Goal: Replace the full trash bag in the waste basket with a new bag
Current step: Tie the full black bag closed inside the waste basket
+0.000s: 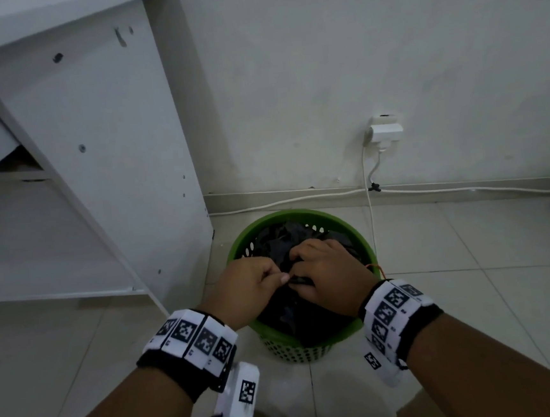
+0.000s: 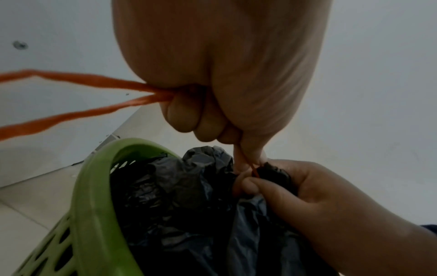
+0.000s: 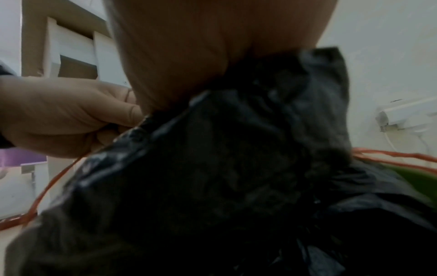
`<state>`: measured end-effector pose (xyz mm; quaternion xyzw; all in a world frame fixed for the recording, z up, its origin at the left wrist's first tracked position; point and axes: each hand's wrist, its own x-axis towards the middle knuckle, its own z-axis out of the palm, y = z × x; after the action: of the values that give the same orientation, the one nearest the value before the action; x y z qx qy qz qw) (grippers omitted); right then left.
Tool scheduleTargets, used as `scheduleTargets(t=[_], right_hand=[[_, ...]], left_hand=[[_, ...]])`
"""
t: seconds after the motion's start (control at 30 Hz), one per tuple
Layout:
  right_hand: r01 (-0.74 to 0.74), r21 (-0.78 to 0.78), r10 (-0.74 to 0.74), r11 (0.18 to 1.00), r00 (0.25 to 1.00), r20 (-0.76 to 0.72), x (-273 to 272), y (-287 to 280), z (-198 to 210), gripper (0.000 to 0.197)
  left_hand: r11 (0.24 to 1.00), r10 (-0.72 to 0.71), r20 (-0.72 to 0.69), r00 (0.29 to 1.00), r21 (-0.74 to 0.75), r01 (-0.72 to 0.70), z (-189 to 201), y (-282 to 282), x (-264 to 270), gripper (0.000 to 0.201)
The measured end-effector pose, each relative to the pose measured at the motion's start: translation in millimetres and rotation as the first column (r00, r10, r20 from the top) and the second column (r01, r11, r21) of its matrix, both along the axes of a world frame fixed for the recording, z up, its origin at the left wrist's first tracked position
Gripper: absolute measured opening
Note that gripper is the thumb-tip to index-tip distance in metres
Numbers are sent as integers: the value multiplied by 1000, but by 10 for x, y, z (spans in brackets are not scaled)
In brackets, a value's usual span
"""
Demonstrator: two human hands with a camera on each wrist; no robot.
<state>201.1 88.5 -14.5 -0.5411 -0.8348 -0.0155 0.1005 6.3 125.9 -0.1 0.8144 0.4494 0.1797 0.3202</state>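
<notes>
A green perforated waste basket (image 1: 363,244) stands on the tiled floor by the wall, holding a full black trash bag (image 1: 279,238). Over its middle, my left hand (image 1: 250,283) is fisted around an orange drawstring (image 2: 78,80), whose two strands trail out to the left in the left wrist view. My right hand (image 1: 325,270) grips the gathered neck of the black bag (image 2: 272,171) and pinches the string there. In the right wrist view the bag (image 3: 224,168) fills most of the frame, with the orange string (image 3: 390,155) running past it.
A white cabinet (image 1: 96,157) stands close to the basket's left. A wall socket with a plug (image 1: 385,130) and white cables (image 1: 464,188) run along the skirting behind. Pale floor tiles (image 1: 472,274) spread right and in front.
</notes>
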Motion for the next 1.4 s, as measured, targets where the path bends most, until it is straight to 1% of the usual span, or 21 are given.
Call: scheduleTargets(t=[0.1,0.17,0.2,0.27,0.3,0.37,0.5,0.63,0.73,0.83,0.87,0.93,0.97,1.0,1.07,1.13,1.17,1.23,1.3,1.33,1.4], right_hand=[[11,-61,-15,998,998,-58,-27,5,6,42],[35,-132,-67,991,965,-254,-36,-7,42,35],[42,-189,-118,981,904,-411,-7,-27,76,33],[65,-282,-234,957,747,-622,107,-75,150,54],[100,-307,-284,947,711,-644,189,-99,168,66],[167,-325,-339,931,724,-601,337,-158,161,72],[227,-345,-382,911,779,-498,524,-270,19,49],[256,-480,-488,839,743,-458,581,-301,-41,41],[209,-538,-499,817,724,-476,588,-294,22,24],[192,-546,-468,815,773,-428,623,-300,159,29],[161,-562,-476,811,740,-474,611,-314,220,33],[70,-593,-511,802,593,-622,548,-351,335,36],[52,-573,-504,818,544,-670,500,-357,380,36],[70,-519,-469,852,541,-698,435,-360,426,34],[151,-313,-332,938,655,-678,260,-354,498,27],[115,-129,-169,985,797,-579,46,-364,524,24],[73,-83,-106,994,852,-513,-58,-377,497,26],[23,16,-17,1000,945,-326,-247,-402,407,31],[3,58,6,998,990,-142,-382,-393,280,29],[-5,52,11,999,993,-117,-432,-376,248,29],[-40,38,45,998,991,-128,-468,-315,239,35]], left_hand=[[1000,16,-22,1000,12,-16,-8,11,0,28],[997,47,-71,996,61,-43,-2,35,-7,28],[993,70,-102,992,102,-59,8,46,-20,28],[981,123,-127,984,164,-101,30,62,-63,27],[977,145,-121,982,174,-123,42,66,-82,28],[972,170,-121,978,187,-145,66,61,-108,29],[963,167,-154,974,238,-128,67,10,-71,29],[960,158,-142,977,252,-118,51,-31,-41,28],[966,165,-145,976,223,-130,56,-28,-66,28],[979,147,-180,973,164,-117,81,2,-127,32],[987,122,-226,966,127,-95,87,11,-145,37],[998,64,-318,946,41,-54,97,33,-157,48],[998,52,-332,942,-1,-56,113,43,-152,52],[996,56,-317,947,-48,-74,140,50,-143,55],[979,97,-245,965,-149,-136,225,65,-95,57],[942,214,-122,969,-238,-238,314,88,-22,53],[899,319,-21,948,-310,-310,344,104,18,49],[775,509,193,839,-526,-350,430,117,99,42],[687,596,328,733,-682,-253,527,103,183,35],[672,604,372,704,-713,-200,569,85,222,31],[705,560,442,701,-698,-123,656,14,299,26]])
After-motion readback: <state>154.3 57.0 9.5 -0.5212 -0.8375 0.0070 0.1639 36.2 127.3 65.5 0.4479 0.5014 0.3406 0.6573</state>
